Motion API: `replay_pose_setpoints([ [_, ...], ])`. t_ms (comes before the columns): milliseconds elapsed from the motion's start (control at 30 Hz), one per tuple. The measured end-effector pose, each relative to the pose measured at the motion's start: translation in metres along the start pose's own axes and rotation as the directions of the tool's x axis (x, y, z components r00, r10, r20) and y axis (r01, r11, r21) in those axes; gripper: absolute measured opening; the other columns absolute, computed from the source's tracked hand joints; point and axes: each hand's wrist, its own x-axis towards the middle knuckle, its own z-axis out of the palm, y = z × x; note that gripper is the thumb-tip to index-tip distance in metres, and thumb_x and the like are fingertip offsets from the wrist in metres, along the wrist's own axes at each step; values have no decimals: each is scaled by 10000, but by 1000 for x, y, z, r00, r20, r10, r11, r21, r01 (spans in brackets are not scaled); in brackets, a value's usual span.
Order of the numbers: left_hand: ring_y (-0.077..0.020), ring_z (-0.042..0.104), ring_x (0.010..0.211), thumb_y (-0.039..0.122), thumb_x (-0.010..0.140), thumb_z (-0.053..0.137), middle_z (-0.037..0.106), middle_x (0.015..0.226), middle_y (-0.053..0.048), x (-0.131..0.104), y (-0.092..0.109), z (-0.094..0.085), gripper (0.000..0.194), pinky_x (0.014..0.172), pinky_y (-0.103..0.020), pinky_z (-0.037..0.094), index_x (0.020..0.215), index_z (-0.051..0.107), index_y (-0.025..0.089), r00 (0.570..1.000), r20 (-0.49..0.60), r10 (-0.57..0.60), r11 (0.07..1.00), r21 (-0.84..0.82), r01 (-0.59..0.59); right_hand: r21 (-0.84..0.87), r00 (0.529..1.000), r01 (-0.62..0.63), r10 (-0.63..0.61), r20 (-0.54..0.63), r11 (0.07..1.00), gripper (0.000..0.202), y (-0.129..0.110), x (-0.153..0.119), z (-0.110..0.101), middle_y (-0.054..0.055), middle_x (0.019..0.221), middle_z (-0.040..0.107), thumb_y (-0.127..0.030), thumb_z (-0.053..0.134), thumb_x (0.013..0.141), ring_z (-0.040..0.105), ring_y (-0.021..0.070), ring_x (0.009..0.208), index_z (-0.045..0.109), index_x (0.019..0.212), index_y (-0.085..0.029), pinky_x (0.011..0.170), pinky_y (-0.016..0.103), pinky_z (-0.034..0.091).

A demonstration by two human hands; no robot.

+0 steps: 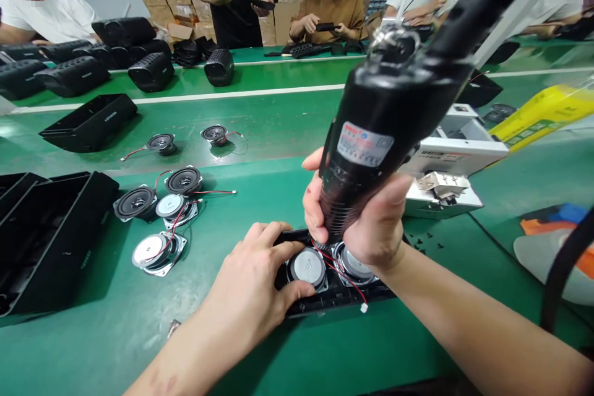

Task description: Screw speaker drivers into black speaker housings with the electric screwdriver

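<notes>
My right hand (366,216) grips a black electric screwdriver (375,136), held upright with its tip down on a black speaker panel (325,304). Two round speaker drivers sit in that panel, one (307,266) to the left and one (353,264) to the right, with red wires (346,278) running across them to a small white plug. My left hand (253,284) lies flat on the panel's left end, thumb against the left driver, pressing it onto the green table (260,198).
Several loose speaker drivers (158,210) with red leads lie left of the panel. Black housings (44,235) stand at the far left, more (90,120) behind. A white machine (445,167) sits to the right. Other people work at the far side.
</notes>
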Motion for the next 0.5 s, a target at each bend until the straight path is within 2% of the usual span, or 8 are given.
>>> replay_pose_setpoints([
  [300, -311, 595, 1169, 315, 862, 857, 616, 1383, -22, 0, 0, 1, 386, 898, -490, 587, 1222, 721, 338, 999, 23, -43, 999, 8, 43, 64, 998, -4, 0, 59, 998, 595, 7, -2, -6, -17, 693, 535, -773, 493, 1005, 459, 84, 486, 563, 1077, -187, 444, 195, 386],
  [500, -314, 632, 1154, 352, 838, 870, 654, 1337, -37, 0, -3, 7, 406, 879, -467, 628, 1218, 727, 352, 999, -45, 9, 1000, -6, -9, 65, 999, -3, -1, 52, 998, 618, 11, -4, -2, 0, 713, 541, -771, 466, 1015, 470, 91, 506, 596, 1186, -191, 457, 197, 391],
])
